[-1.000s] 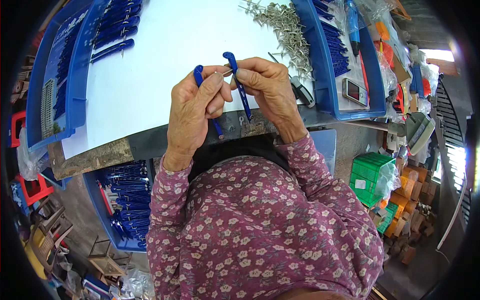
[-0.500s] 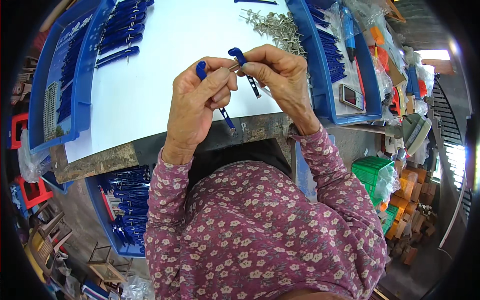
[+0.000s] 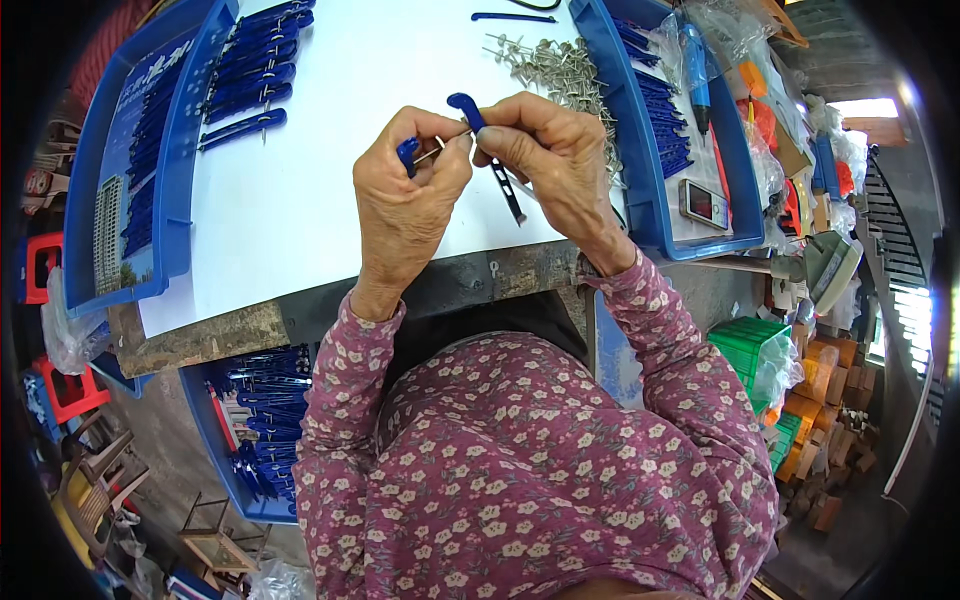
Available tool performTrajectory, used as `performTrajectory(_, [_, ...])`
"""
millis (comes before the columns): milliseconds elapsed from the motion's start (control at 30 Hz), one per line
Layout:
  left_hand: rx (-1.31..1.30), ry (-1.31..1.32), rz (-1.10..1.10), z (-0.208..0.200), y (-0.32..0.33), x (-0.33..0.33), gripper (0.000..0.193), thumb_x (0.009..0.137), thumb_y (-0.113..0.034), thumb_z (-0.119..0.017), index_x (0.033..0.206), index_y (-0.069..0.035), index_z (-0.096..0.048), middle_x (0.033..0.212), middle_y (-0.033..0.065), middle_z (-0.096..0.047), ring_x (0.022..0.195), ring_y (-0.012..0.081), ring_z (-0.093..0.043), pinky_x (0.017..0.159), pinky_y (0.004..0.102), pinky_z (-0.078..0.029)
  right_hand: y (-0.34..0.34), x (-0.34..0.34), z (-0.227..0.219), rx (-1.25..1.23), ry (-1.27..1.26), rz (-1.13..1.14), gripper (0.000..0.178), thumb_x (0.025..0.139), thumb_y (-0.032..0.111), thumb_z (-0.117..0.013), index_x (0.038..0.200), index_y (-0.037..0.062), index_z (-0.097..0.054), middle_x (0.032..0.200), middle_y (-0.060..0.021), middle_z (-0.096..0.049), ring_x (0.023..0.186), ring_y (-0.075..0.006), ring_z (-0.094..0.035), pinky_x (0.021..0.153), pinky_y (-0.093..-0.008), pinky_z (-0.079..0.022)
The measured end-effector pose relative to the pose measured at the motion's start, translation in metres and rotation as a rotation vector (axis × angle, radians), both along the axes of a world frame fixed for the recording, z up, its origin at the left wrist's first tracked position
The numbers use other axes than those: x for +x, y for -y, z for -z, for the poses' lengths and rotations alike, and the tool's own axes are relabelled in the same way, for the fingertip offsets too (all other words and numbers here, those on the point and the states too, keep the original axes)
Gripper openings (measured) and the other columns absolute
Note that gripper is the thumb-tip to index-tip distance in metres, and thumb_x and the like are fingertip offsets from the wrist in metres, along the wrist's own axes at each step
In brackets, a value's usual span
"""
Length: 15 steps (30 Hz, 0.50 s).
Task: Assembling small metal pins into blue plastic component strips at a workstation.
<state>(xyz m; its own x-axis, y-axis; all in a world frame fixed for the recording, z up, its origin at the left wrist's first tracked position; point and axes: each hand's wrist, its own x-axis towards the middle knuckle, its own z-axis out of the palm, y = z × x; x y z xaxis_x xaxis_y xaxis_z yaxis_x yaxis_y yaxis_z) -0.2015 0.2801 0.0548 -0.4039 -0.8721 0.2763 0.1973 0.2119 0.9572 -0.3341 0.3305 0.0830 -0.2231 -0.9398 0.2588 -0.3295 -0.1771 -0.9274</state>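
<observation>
Above the table's front edge, my left hand (image 3: 408, 205) and my right hand (image 3: 562, 165) meet with closed fingers. My right fingers pinch a dark blue plastic strip (image 3: 464, 108) with a rounded top and a slotted lower end. Another blue plastic piece (image 3: 407, 155) sits in my left hand, mostly covered by the fingers. A thin metal pin (image 3: 430, 154) runs from it toward my left fingertips; whether it touches the other strip is hidden. Flat-headed metal pins (image 3: 565, 75) lie heaped beyond my right hand. Similar blue pieces with pins (image 3: 245, 130) lie in a row at far left.
Blue trays flank the white tabletop (image 3: 340, 60); the right tray (image 3: 652, 200) holds blue strips, a blue pen-shaped tool (image 3: 696, 75) and a small phone-like device (image 3: 703, 203). A lower blue tray (image 3: 205, 440) of blue pieces stands left of my lap. One strip (image 3: 513, 16) lies at the back.
My left hand has turned, and the long end of its blue piece no longer shows below the fingers. The right hand keeps its pinch on the slotted strip. The view has shifted slightly.
</observation>
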Motion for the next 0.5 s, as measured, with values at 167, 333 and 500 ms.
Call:
performTrajectory(167, [0.009, 0.002, -0.026, 0.004, 0.002, -0.004, 0.008, 0.081, -0.007, -0.058, 0.084, 0.001, -0.056, 0.064, -0.0043, -0.049, 0.054, -0.0014, -0.040, 0.045, 0.0134, -0.029, 0.003, 0.000, 0.007, 0.035, -0.018, 0.010, 0.017, 0.084, 0.010, -0.057, 0.094, -0.0033, -0.062, 0.067, -0.0027, -0.059, 0.062, -0.0054, -0.054, 0.055, -0.0168, -0.043])
performTrajectory(333, [0.181, -0.029, 0.082, 0.002, 0.007, -0.001, 0.010, 0.082, -0.008, -0.059, 0.087, 0.001, -0.060, 0.063, -0.0050, -0.049, 0.053, -0.0011, -0.037, 0.045, 0.0134, -0.027, 0.004, -0.002, 0.010, -0.033, -0.039, -0.003, 0.018, 0.086, 0.010, -0.055, 0.096, -0.0035, -0.062, 0.067, -0.0028, -0.060, 0.063, -0.0063, -0.055, 0.056, -0.0178, -0.044])
performTrajectory(500, [0.253, -0.104, 0.115, 0.000, 0.009, -0.003, 0.013, 0.083, -0.010, -0.059, 0.088, 0.001, -0.062, 0.060, -0.0046, -0.048, 0.050, -0.0002, -0.037, 0.042, 0.0143, -0.027, 0.007, -0.002, 0.013, -0.138, -0.113, 0.008, 0.017, 0.087, 0.008, -0.053, 0.097, -0.0037, -0.061, 0.070, -0.0038, -0.060, 0.065, -0.0073, -0.057, 0.057, -0.0187, -0.046])
